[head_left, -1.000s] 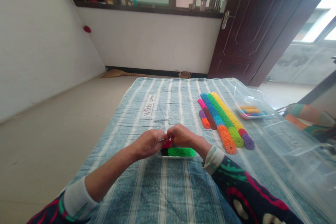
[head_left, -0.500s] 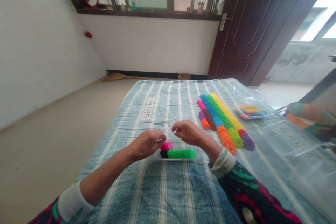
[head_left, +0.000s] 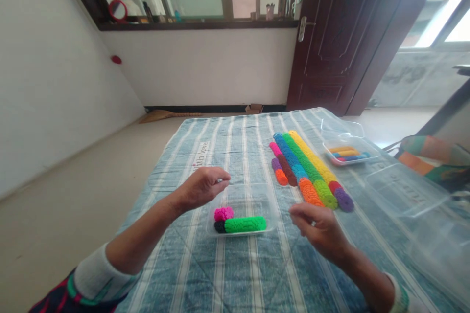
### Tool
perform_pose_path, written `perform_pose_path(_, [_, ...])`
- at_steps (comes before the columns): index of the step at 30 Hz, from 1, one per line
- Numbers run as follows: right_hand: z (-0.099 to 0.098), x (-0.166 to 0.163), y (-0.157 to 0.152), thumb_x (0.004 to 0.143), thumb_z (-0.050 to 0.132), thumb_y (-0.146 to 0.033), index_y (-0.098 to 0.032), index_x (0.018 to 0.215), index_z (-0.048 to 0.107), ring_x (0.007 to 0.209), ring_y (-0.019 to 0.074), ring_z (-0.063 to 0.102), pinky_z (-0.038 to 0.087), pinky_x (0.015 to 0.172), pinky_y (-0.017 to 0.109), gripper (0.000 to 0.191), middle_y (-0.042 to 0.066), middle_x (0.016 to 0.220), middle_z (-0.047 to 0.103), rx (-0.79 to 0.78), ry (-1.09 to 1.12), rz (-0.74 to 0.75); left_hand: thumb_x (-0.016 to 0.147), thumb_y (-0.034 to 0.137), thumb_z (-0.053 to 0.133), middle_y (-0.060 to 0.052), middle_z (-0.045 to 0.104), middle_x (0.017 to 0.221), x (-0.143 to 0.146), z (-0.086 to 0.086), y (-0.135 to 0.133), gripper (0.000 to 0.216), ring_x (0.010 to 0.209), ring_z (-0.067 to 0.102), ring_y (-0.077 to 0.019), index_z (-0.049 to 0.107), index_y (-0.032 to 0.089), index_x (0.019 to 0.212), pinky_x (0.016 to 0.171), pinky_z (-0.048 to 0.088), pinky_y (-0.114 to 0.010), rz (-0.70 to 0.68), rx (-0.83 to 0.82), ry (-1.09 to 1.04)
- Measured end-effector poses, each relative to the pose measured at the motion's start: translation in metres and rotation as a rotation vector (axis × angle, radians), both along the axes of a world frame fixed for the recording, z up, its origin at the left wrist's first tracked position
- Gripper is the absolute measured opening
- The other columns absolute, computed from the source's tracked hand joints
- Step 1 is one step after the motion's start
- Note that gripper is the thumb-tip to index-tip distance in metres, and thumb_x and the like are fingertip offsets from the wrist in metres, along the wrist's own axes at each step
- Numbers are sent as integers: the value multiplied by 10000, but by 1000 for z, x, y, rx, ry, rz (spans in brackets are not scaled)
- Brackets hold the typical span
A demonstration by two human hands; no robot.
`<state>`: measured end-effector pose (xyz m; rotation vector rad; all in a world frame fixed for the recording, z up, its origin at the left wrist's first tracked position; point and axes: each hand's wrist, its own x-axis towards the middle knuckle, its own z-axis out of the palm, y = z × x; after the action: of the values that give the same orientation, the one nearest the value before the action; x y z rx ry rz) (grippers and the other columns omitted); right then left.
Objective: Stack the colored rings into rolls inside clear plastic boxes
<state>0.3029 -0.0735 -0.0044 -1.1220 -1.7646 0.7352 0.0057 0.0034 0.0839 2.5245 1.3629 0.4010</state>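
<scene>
Fingers (head_left: 220, 181) of left hand (head_left: 201, 188) pinch together above pink stack (head_left: 223, 213); right fingers (head_left: 303, 217) spread, empty.

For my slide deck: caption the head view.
The left hand and right hand flank a clear tray holding pink, black and green disc stacks.

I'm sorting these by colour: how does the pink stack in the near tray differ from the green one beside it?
The pink stack is short, the green stack much longer. The green stack lies along the near edge of the clear tray, the pink stack behind it. The green stack abuts a black piece; the pink stack is one colour. Both are bumpy.
</scene>
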Motion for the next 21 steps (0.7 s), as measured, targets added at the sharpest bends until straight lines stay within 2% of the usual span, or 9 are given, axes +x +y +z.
perform_pose_path(5, [-24,-3,-12,848,512,-186,-226,728,629,525,137,566,436,506,236,172,5,605,621,28,-5,107,868,223,490,-18,653,730,33,7,20,219,666,596,-142,690,162,805,646,448,-253,-86,-13,65])
perform_pose_path(9, [-42,-9,-10,811,515,-155,-233,729,627,517,132,563,413,509,233,159,0,599,628,47,-47,159,849,207,524,-1,644,717,69,9,56,194,675,598,-130,688,165,754,644,444,-236,-30,-59,77])
perform_pose_path(14, [-62,-14,2,751,516,-109,-205,732,641,516,115,595,402,500,193,159,2,606,657,133,-7,185,825,138,584,-18,673,778,114,-14,128,136,793,627,-157,685,143,733,752,482,-269,104,-91,142])
perform_pose_path(16, [-71,-17,6,723,511,-82,-196,726,644,524,106,603,401,503,175,176,0,620,668,158,26,180,864,205,607,-45,678,898,128,-27,157,106,876,630,-184,677,129,843,815,507,-341,175,-90,170])
perform_pose_path(17, [-77,-18,8,715,514,-74,-196,728,647,528,102,605,403,507,168,181,-3,630,674,161,43,181,886,276,612,-51,665,994,133,-32,170,165,914,629,-188,653,133,956,824,523,-382,205,-99,179])
perform_pose_path(19, [-87,-21,11,721,531,-77,-202,749,657,533,94,605,413,520,157,180,-13,649,685,158,66,183,905,335,594,-73,628,1135,142,-41,193,269,986,620,-210,614,151,1101,849,532,-411,259,-125,181])
perform_pose_path(21, [-97,-22,13,749,550,-99,-214,783,665,550,93,613,429,541,150,166,-21,672,693,163,54,190,907,344,591,-80,606,1186,147,-47,210,311,1021,611,-226,592,159,1156,861,532,-424,292,-169,168])
